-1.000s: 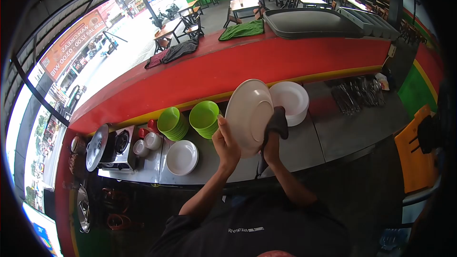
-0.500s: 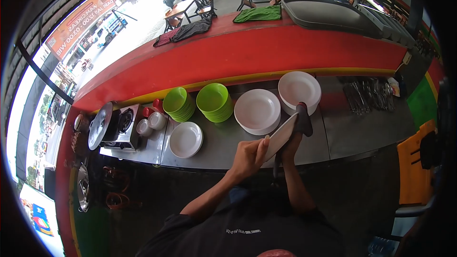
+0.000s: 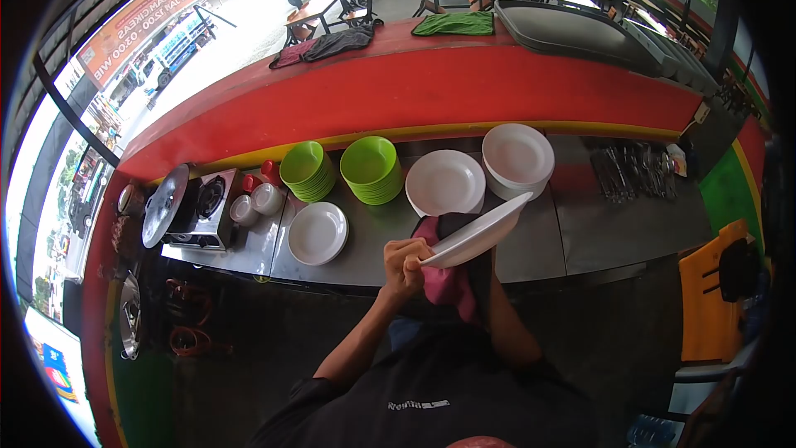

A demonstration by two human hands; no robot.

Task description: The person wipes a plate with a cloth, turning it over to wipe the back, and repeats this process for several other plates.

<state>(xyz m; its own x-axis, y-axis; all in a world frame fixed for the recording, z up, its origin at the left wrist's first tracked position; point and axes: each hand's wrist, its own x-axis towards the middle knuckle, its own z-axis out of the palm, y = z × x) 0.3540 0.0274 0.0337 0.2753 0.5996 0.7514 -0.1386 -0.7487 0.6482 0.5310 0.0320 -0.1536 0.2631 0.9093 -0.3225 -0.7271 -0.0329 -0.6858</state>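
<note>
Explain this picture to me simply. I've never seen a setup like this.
There is no machine here: these are a person's own bare hands, seen by one camera worn on the head, looking forward and down. That is why the dark shirt shows at the bottom.

The left hand grips the edge of a tilted white plate. A maroon and dark cloth hangs beneath it. The right hand is hidden behind them; only its forearm shows.

On the metal counter, from left to right, are a stove, white cups, stacked green bowls, stacked white dishes and loose cutlery.
</note>
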